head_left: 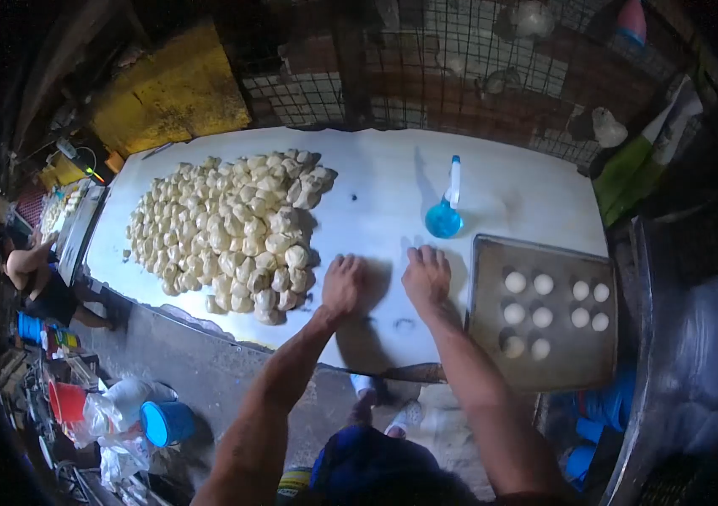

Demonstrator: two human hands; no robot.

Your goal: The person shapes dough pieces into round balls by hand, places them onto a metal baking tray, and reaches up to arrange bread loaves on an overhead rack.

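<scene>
My left hand (345,283) is palm down on the white tabletop (384,169), just right of a big heap of pale dough pieces (232,223). Its fingers are curled in, and whatever lies beneath them is hidden. My right hand (426,277) is curled on the table in the same way, between the spray bottle (444,220) and the metal tray (481,291); the space under its palm does not show. Several smooth round dough balls (542,317) sit in rows on the tray.
The spray bottle, with blue liquid, stands behind my right hand. At far left a person (34,266) is at another table. A blue bucket (167,423), a red bucket (66,401) and plastic bags (118,460) are on the floor. Wire mesh (460,67) backs the table.
</scene>
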